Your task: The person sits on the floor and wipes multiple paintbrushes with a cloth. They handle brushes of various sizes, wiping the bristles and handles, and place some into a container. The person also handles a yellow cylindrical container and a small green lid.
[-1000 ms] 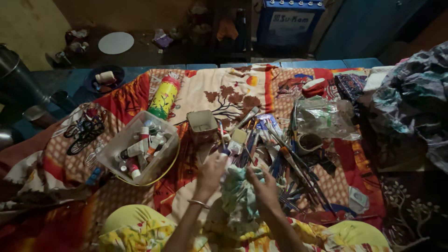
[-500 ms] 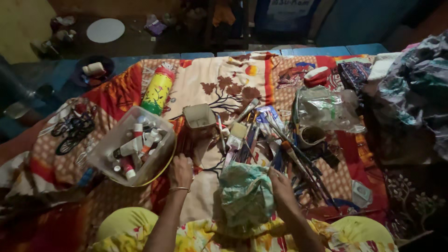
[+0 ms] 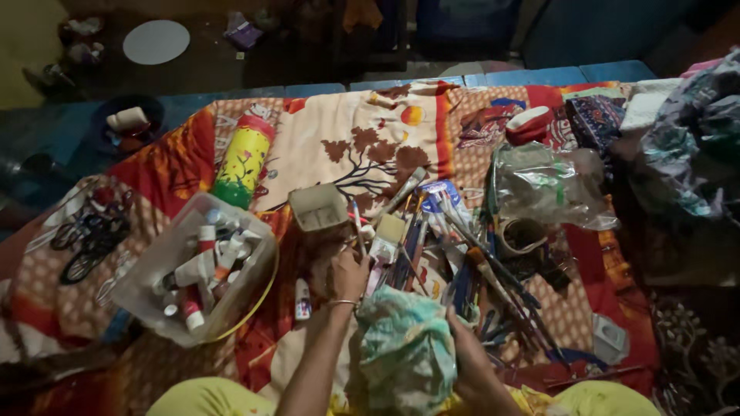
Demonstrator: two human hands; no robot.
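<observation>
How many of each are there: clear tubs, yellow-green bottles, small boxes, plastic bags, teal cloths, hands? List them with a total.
Clear tub: 1
Yellow-green bottle: 1
Small box: 1
Plastic bag: 1
Teal cloth: 1
Hands, left hand and right hand: 2
Total: 7

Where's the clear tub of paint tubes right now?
In the head view the clear tub sits on the patterned cloth, left of the left hand, just below the yellow-green bottle.
</observation>
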